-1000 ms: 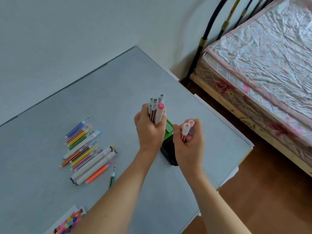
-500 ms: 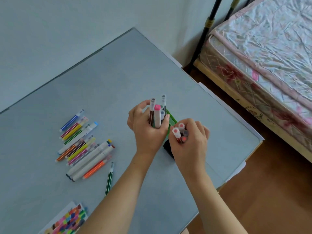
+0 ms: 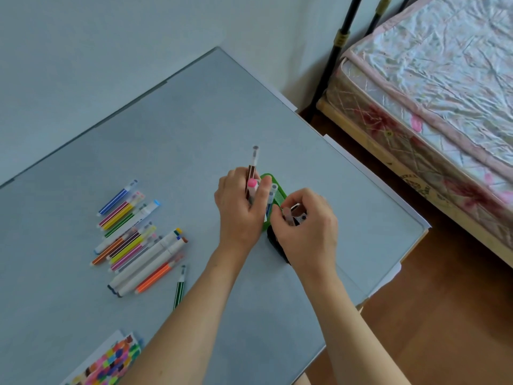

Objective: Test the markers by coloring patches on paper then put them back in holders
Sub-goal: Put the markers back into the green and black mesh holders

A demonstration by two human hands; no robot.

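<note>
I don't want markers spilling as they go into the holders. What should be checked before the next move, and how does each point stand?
1. Left hand grips its bundle of markers: ok.
2. Right hand holds markers over the black mesh holder: ok.
3. Green mesh holder upright: cannot tell, mostly hidden.
4. Holders clear of the grey table edge: ok.
5. Loose striped markers still to collect: not ok.

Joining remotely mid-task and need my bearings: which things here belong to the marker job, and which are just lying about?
Job:
- left hand, gripping a marker bundle
- right hand, lowering markers
- green holder
- black holder
- loose markers on the table
- colored test paper

Lying about:
- bed
- black rails
</note>
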